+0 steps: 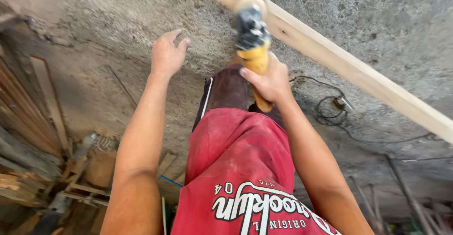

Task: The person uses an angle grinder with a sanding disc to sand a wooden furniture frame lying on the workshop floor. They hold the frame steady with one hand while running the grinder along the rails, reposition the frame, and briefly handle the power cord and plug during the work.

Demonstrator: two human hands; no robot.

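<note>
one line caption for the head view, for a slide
Right hand holds a yellow angle grinder against a long wooden plank; left hand hovers empty.

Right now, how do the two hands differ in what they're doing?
The right hand is closed around the yellow grinder, whose head sits at the plank; the left hand holds nothing. The left hand is loosely open, fingers curled, over the concrete floor, apart from the plank; the right is a tight grip. Both are bare and stretched forward.
</note>
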